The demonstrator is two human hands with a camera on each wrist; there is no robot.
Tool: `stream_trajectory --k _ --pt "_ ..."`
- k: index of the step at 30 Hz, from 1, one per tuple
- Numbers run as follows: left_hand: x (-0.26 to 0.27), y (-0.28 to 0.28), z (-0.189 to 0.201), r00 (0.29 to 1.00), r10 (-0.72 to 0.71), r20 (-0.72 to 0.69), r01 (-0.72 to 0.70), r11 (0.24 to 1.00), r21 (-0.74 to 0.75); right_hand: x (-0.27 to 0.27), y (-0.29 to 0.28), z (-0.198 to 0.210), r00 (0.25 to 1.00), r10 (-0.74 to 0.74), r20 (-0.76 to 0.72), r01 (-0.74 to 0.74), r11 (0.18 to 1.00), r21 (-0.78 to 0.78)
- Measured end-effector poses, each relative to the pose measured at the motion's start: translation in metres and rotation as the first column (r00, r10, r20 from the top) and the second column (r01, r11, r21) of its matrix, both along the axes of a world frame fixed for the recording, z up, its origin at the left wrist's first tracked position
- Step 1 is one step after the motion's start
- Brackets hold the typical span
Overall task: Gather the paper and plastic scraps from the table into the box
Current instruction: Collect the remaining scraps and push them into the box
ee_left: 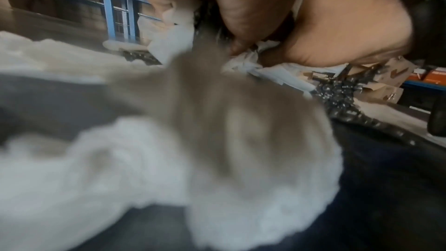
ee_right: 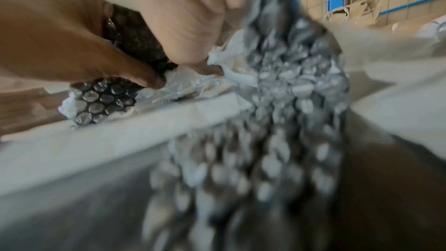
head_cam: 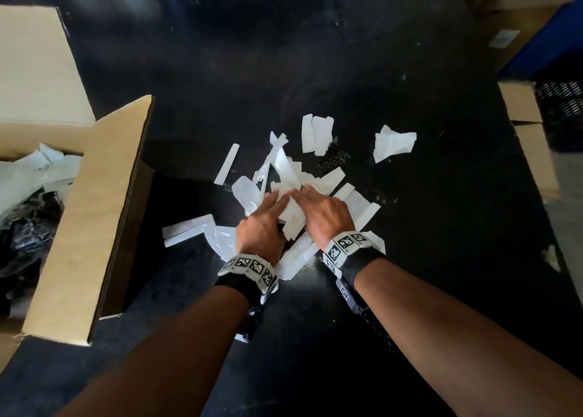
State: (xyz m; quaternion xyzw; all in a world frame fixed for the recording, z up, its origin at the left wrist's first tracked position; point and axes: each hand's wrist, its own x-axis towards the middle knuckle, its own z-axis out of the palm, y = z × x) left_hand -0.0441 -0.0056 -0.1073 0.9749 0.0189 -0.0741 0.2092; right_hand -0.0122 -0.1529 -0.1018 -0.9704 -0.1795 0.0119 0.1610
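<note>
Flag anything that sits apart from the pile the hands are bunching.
One crumpled white scrap lies alone to the right of the main pile, beyond the right hand. A folded strip sits left of the left hand.

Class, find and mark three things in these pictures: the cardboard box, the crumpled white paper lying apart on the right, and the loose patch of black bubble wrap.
cardboard box [head_cam: 94,202], head view, near flap.
crumpled white paper [head_cam: 392,142], head view, its middle.
black bubble wrap [head_cam: 334,158], head view, its middle.
</note>
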Motion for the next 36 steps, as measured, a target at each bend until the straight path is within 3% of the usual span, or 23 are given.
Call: stream_trajectory --k 7,15,20,24,28,32,36 --pt "-0.004 0.0 0.048 0.994 0.0 0.106 0.015 0.989 -0.147 -0.004 -0.006 0.046 0.978 -0.024 0.205 -0.005 0.99 0.138" --pt "0.012 -0.006 0.146 0.961 -0.054 0.273 0.107 0.977 -0.182 0.003 -0.018 0.146 0.937 -0.075 0.341 0.019 0.986 0.163" --pt "0.018 0.023 0.209 0.915 -0.037 0.402 0.115 0.979 -0.17 0.013 0.007 0.212 0.904 -0.019 0.427 -0.047 0.989 0.143" --pt "0.02 0.073 0.249 0.878 -0.05 0.476 0.148 0.974 -0.171 0.024 0.054 0.249 0.872 0.047 0.487 -0.123 0.985 0.124" --pt "0.011 0.144 0.28 0.861 0.0 0.508 0.085 0.986 -0.143 0.028 0.129 0.275 0.845 0.098 0.526 -0.187 0.975 0.119" --pt "-0.008 0.227 0.291 0.826 0.093 0.556 -0.013 0.989 -0.147 0.019 0.222 0.29 0.853 0.16 0.497 -0.243 0.964 0.105" --pt "-0.029 0.328 0.282 0.859 0.136 0.494 -0.099 0.99 -0.099 -0.001 0.324 0.289 0.899 0.203 0.387 -0.255 0.963 0.088"
